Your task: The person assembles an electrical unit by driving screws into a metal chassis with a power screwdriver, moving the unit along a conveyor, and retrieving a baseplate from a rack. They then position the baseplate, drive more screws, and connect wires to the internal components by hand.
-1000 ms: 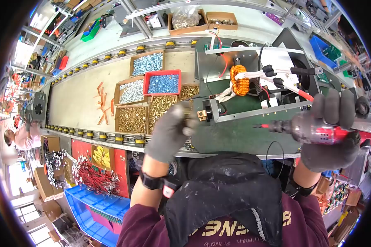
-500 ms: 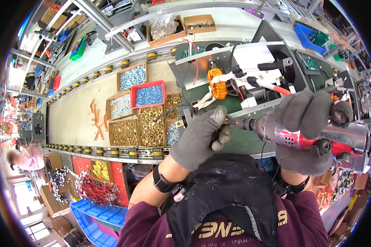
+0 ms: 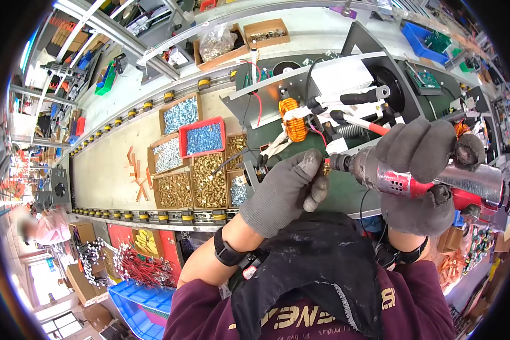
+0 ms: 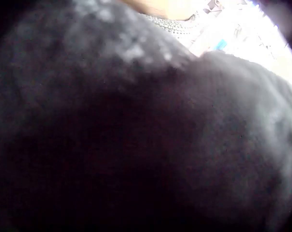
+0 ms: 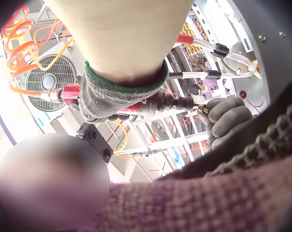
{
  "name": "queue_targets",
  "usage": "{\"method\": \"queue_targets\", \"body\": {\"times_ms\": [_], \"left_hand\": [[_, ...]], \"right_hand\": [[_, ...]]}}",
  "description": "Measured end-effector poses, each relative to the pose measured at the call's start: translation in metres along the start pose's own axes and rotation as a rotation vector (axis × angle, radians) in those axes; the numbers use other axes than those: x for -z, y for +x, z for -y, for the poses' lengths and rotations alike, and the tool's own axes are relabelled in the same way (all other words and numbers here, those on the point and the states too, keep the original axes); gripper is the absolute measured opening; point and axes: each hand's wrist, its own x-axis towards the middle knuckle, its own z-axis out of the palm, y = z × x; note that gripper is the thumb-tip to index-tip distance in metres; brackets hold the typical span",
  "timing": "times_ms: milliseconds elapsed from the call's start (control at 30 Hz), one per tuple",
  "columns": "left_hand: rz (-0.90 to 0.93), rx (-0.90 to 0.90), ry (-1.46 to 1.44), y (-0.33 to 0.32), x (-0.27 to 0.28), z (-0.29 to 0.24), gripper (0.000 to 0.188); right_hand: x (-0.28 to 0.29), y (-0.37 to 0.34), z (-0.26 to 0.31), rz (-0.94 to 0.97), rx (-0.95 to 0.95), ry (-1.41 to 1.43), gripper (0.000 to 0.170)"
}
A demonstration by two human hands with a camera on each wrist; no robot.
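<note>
Gloved in grey, my left hand (image 3: 283,195) pinches a small brass-coloured screw (image 3: 326,165) between thumb and fingers at the driver's nose. My right hand (image 3: 419,153) grips the red and grey power driver (image 3: 394,180), which points left. The right wrist view shows the left hand (image 5: 228,118) holding the screw (image 5: 202,108) against the tip of the driver (image 5: 155,104). Just beyond the hands is an open metal chassis (image 3: 374,56) with an orange coil (image 3: 292,120) and thick white cables. Dark, blurred cloth (image 4: 136,121) fills most of the left wrist view.
Left of the chassis stand boxes of brass screws (image 3: 209,184) and silver screws (image 3: 167,156), and a red tray (image 3: 222,136) of blue-toned parts. Copper strips (image 3: 139,180) lie farther left. A roller rail (image 3: 153,216) runs along the near edge.
My left hand has moved right from beside the brass screw boxes to the driver's nose. The driver has shifted left, and its exposed red bit is now hidden. The head view has shifted.
</note>
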Motion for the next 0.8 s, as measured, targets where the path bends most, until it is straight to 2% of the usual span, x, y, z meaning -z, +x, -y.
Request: {"method": "queue_targets", "body": {"times_ms": [33, 67, 133, 167, 233, 267, 300, 367, 467, 500, 567, 600, 667, 700, 767, 800], "left_hand": [[0.044, -0.006, -0.065, 0.003, 0.002, 0.002, 0.034], [0.089, -0.011, -0.131, 0.005, 0.004, 0.004, 0.034], [0.107, -0.009, -0.168, 0.009, 0.006, 0.008, 0.035], [0.120, -0.011, -0.204, 0.011, 0.008, 0.010, 0.035], [0.189, -0.034, -0.250, 0.016, 0.017, 0.018, 0.037], [0.258, -0.058, -0.296, 0.018, 0.017, 0.017, 0.038], [0.264, -0.057, -0.294, 0.017, 0.016, 0.015, 0.038], [0.078, -0.009, -0.330, 0.013, 0.011, 0.011, 0.038], [0.108, -0.079, -0.293, 0.009, 0.014, 0.010, 0.038], [0.106, -0.077, -0.297, 0.008, 0.015, 0.012, 0.038], [0.139, -0.125, -0.025, 0.008, 0.016, 0.016, 0.040], [0.139, -0.125, -0.025, 0.007, 0.012, 0.018, 0.040], [-0.038, -0.406, 0.472, 0.003, 0.000, 0.020, 0.039], [-0.038, -0.406, 0.474, 0.002, 0.001, 0.021, 0.039], [-0.098, -0.495, 0.800, 0.001, 0.003, 0.023, 0.040], [-0.099, -0.495, 0.799, -0.001, 0.001, 0.021, 0.040]], "right_hand": [[0.001, 0.004, 0.005, 0.048, -0.090, -0.049, 0.042], [0.002, 0.002, 0.001, 0.044, -0.090, -0.052, 0.042], [0.005, -0.003, -0.013, 0.045, 0.121, 0.027, 0.041], [-0.001, 0.001, -0.007, 0.045, 0.121, 0.026, 0.041], [-0.017, 0.010, 0.012, -0.018, -0.110, -0.111, 0.041], [-0.015, 0.009, 0.012, -0.020, -0.107, -0.114, 0.041], [-0.008, 0.008, 0.011, -0.019, -0.029, -0.099, 0.037], [0.012, 0.001, 0.007, -0.016, 0.114, -0.073, 0.034], [0.028, -0.007, 0.002, -0.008, 0.322, -0.020, 0.039], [0.025, -0.007, 0.004, -0.008, 0.317, -0.020, 0.039], [0.012, -0.004, 0.010, -0.065, 0.217, 0.017, 0.037], [0.004, -0.005, 0.009, -0.065, 0.217, 0.017, 0.037], [-0.008, -0.007, 0.006, -0.151, 0.189, 0.026, 0.040], [-0.009, -0.009, 0.006, -0.151, 0.190, 0.027, 0.040], [-0.008, -0.017, 0.006, -0.166, 0.105, -0.080, 0.041], [-0.006, -0.022, 0.005, -0.172, 0.061, -0.133, 0.041]]}}
